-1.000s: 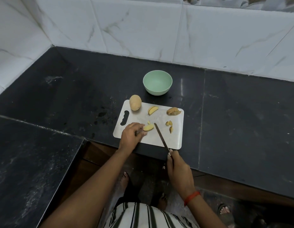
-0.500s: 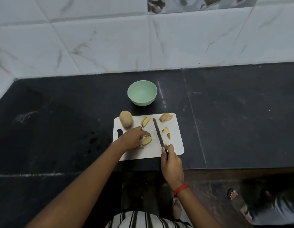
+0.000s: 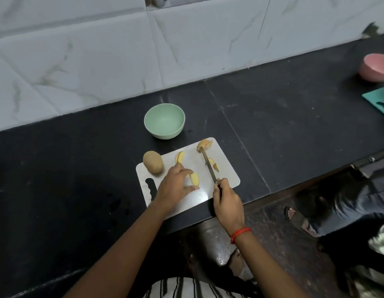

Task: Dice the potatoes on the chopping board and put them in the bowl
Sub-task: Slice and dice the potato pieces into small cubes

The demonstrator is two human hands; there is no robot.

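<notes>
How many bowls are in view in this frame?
2. A green bowl stands on the counter just behind the white chopping board. A pink bowl sits at the far right edge, partly cut off. Others may lie outside the frame.

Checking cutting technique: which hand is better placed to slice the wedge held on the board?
Right. The right hand grips the knife, its blade just right of the potato wedge that the left hand holds.
</notes>
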